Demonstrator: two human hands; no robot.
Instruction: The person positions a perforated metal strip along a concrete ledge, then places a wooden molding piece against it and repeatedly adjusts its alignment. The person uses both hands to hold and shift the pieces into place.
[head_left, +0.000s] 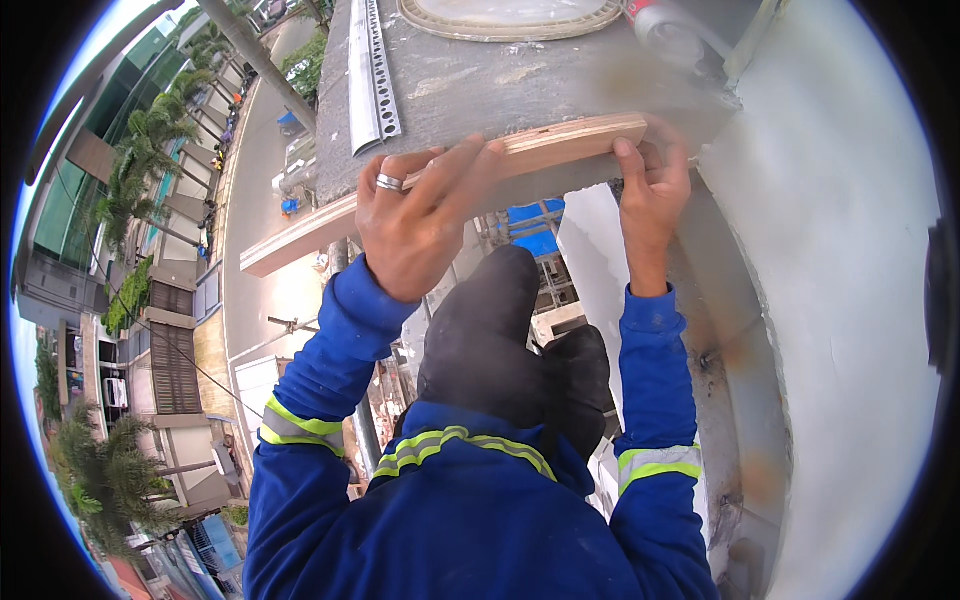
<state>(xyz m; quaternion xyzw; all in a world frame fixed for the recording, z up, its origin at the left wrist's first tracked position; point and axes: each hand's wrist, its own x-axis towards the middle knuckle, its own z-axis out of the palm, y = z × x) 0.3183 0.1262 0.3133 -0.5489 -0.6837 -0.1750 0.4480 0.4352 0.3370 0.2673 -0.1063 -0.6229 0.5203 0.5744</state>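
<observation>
Plywood strip [560, 148] at the near edge of the concrete ledge [470, 85] — left hand [415, 210], fingers clamped over its middle, right hand [655, 190] pinching its right end. It looks placed but unfixed; the perforated metal strip [375, 95] lies untouched on the ledge.

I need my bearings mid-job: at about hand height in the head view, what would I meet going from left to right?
Palm trees → the wooden strip's left end → left hand → right hand → white wall.
</observation>
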